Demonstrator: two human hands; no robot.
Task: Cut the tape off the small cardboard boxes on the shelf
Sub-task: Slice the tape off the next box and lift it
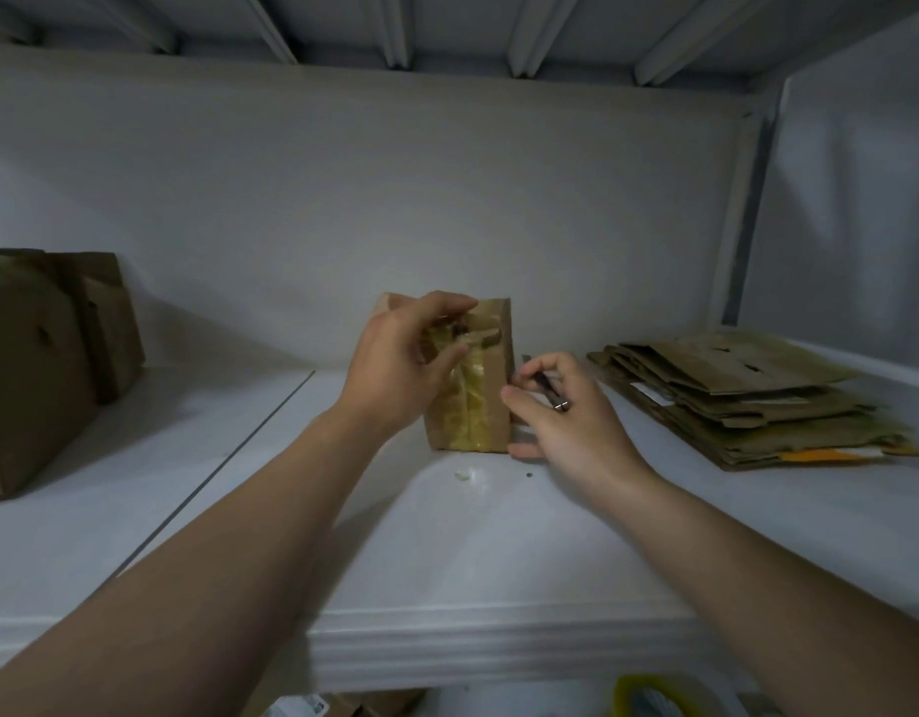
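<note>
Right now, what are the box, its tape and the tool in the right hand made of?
Box: brown cardboard, matte, with creased flap edges.
Tape: clear yellowish plastic film, glossy and wrinkled.
Tool: probably metal, a thin dark shaft with a shiny silver end. It is mostly hidden in the right hand, so its type is unclear.

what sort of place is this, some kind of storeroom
Most likely a storeroom or storage closet: a deep white shelf under another shelf's ribbed underside holds a stack of flattened brown cardboard boxes, a larger brown cardboard box at left, and a small tape-wrapped cardboard box.
</note>
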